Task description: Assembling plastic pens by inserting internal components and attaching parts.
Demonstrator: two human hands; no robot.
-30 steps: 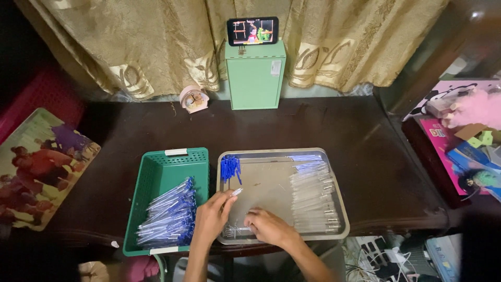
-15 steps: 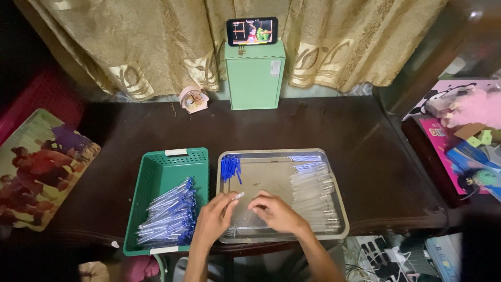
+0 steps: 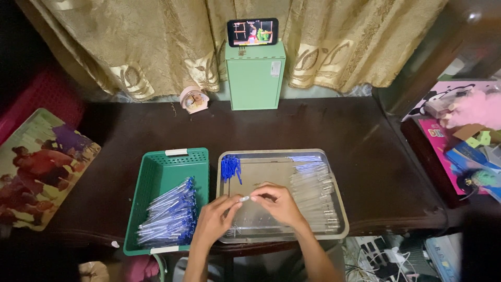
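Note:
Over the metal tray (image 3: 282,159) my left hand (image 3: 215,222) and my right hand (image 3: 279,204) meet, fingertips together on a small clear pen part (image 3: 244,198). A pile of clear pen barrels (image 3: 313,193) lies along the tray's right side. Blue pen caps (image 3: 230,167) are heaped in its far left corner. To the left stands a green plastic basket (image 3: 169,167) holding several assembled blue pens (image 3: 169,214).
A green box (image 3: 255,75) with a phone (image 3: 252,32) on top stands at the back by the curtain, a small clock (image 3: 192,99) beside it. A picture board (image 3: 39,167) lies at left. Toys and books (image 3: 464,130) crowd the right.
My right hand moved up from the tray's near edge toward the centre. My left hand stayed close, and both now pinch the small part together.

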